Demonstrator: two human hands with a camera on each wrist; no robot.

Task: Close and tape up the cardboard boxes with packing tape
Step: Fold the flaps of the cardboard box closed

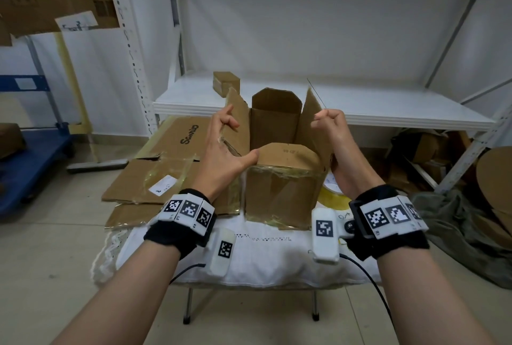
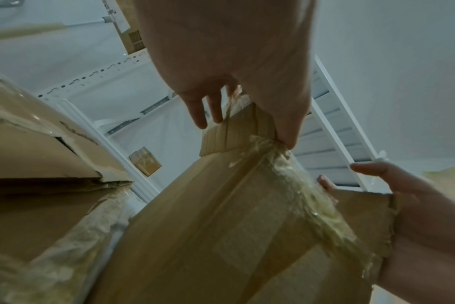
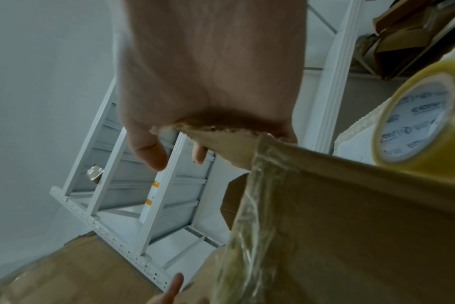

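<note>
Flattened cardboard (image 1: 177,148) (printed "Sanrio") lies behind; both hands, left (image 1: 224,148) and right (image 1: 333,134), grip box (image 1: 279,192) flaps.

1. A brown cardboard box (image 1: 279,192) stood upright on a white cloth, old yellowed tape wrinkled along its edges and corners.
2. Its 4 top flaps were raised: the near flap (image 1: 288,155) leaned inward, the far flap (image 1: 274,112) stood upright, and the torn-edged left flap (image 1: 237,126) and right flap (image 1: 311,123) were held up.
3. A roll of clear yellowish packing tape (image 3: 424,123) with a white printed core lay just beside the box's right side.
</note>
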